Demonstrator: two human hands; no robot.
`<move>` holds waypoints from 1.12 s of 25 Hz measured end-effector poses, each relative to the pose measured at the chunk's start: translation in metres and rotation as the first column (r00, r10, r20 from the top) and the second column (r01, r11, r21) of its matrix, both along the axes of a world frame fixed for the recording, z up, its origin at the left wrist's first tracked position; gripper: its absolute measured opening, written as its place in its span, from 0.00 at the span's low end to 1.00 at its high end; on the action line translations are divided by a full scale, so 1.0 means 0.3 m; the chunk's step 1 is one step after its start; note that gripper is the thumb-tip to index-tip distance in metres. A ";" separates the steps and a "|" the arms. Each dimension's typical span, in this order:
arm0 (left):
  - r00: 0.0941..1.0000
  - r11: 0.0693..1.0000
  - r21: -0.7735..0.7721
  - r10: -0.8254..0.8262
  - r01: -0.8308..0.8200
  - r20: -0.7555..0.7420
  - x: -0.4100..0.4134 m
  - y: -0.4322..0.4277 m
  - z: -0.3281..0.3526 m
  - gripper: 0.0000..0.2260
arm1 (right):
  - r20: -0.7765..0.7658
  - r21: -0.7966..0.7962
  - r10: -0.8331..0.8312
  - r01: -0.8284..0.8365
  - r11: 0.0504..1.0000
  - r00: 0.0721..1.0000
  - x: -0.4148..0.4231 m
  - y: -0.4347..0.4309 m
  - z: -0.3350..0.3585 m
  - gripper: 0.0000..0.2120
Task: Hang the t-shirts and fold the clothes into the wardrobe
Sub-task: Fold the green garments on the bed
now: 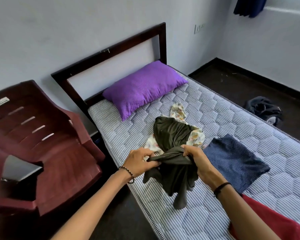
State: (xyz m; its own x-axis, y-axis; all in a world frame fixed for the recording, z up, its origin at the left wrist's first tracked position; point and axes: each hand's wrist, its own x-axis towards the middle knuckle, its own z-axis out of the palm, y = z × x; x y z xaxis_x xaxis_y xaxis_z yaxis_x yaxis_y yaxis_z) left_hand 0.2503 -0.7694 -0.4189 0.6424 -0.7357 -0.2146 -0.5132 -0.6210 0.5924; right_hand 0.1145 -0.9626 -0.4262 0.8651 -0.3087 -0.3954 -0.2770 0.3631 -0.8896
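Note:
A dark olive garment point(171, 135) hangs bunched between both hands above the striped mattress point(232, 110). My left hand point(139, 161) grips its left part and my right hand point(199, 161) grips its right part, fingers curled into the cloth. Its far end lies on a white floral garment point(177, 110) spread on the mattress. A folded navy dotted garment point(235, 160) lies flat just right of my right hand. A red cloth point(274, 220) lies at the lower right, partly behind my right forearm.
A purple pillow point(144, 87) lies at the head of the bed by the dark headboard point(111, 49). A maroon plastic chair point(42, 146) stands left of the bed. A dark bundle point(263, 108) lies on the floor to the right.

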 end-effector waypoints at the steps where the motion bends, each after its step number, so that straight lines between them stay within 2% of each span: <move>1: 0.982 0.994 -0.054 0.083 -0.093 -0.169 0.002 0.009 0.018 0.11 | -0.006 -0.092 0.010 -0.010 0.996 1.000 -0.001 -0.006 0.010 0.04; 2: 0.942 0.981 -0.088 0.139 -0.174 -0.306 0.001 0.009 0.037 0.10 | -0.025 -0.205 0.059 -0.063 0.977 0.998 -0.002 -0.010 0.013 0.07; 4: 0.920 0.968 -0.139 0.147 -0.209 -0.362 -0.006 -0.011 0.086 0.10 | -0.102 -0.395 0.195 -0.220 0.892 0.975 0.001 -0.013 0.024 0.09; 6: 0.951 0.976 -0.173 0.072 -0.128 -0.300 -0.018 -0.047 0.148 0.08 | -0.119 -0.446 0.304 -0.324 0.835 0.945 0.002 0.002 0.051 0.15; 8: 0.974 0.988 -0.155 -0.011 -0.025 -0.228 -0.025 -0.091 0.201 0.12 | -0.044 -0.359 0.387 -0.376 0.854 0.921 0.015 0.021 0.099 0.26; 10: 0.976 0.982 -0.188 -0.059 0.018 -0.211 -0.022 -0.121 0.250 0.16 | 0.053 -0.240 0.434 -0.411 0.879 0.899 0.039 0.035 0.157 0.23; 13: 0.962 0.970 -0.243 -0.067 0.001 -0.264 0.018 -0.129 0.322 0.17 | 0.100 -0.269 0.453 -0.414 0.870 0.886 0.072 0.045 0.239 0.09; 14: 0.957 0.979 -0.205 -0.064 0.005 -0.283 0.038 -0.121 0.349 0.18 | 0.105 -0.274 0.442 -0.401 0.874 0.891 0.076 0.045 0.258 0.05; 17: 0.932 0.984 0.078 -0.125 0.160 -0.340 0.096 -0.070 0.403 0.19 | 0.129 -0.297 0.379 -0.329 0.896 0.916 0.075 0.037 0.289 0.12; 18: 0.923 0.962 0.173 -0.138 0.211 -0.359 0.112 -0.049 0.412 0.18 | 0.153 -0.271 0.320 -0.271 0.923 0.935 0.073 0.031 0.300 0.11; 19: 0.914 0.956 0.201 -0.125 0.215 -0.385 0.122 -0.028 0.412 0.16 | 0.168 -0.232 0.272 -0.230 0.945 0.948 0.072 0.024 0.308 0.08; 20: 0.897 0.973 0.151 -0.092 0.173 -0.433 0.129 -0.008 0.404 0.14 | 0.172 -0.205 0.230 -0.193 0.960 0.958 0.073 0.015 0.306 0.10; 22: 0.782 0.991 -0.107 -0.005 -0.078 -0.624 0.136 0.026 0.383 0.06 | 0.147 -0.198 0.212 -0.181 0.963 0.966 0.074 -0.010 0.291 0.25; 23: 0.709 0.955 -0.209 0.002 -0.211 -0.706 0.137 0.031 0.377 0.03 | 0.138 -0.182 0.218 -0.191 0.965 0.966 0.077 -0.020 0.287 0.25; 24: 0.662 0.919 -0.268 -0.011 -0.288 -0.749 0.134 0.029 0.374 0.04 | 0.134 -0.151 0.238 -0.217 0.964 0.962 0.079 -0.023 0.288 0.21; 25: 0.650 0.909 -0.291 -0.030 -0.299 -0.759 0.127 0.016 0.370 0.06 | 0.136 -0.097 0.279 -0.268 0.959 0.951 0.083 -0.020 0.295 0.15; 26: 0.663 0.913 -0.304 -0.050 -0.273 -0.747 0.115 -0.003 0.368 0.07 | 0.144 -0.041 0.314 -0.312 0.949 0.938 0.089 -0.013 0.307 0.14; 28: 0.733 0.915 -0.350 -0.099 -0.198 -0.673 0.096 -0.049 0.363 0.10 | 0.163 -0.021 0.363 -0.365 0.931 0.917 0.124 0.002 0.321 0.17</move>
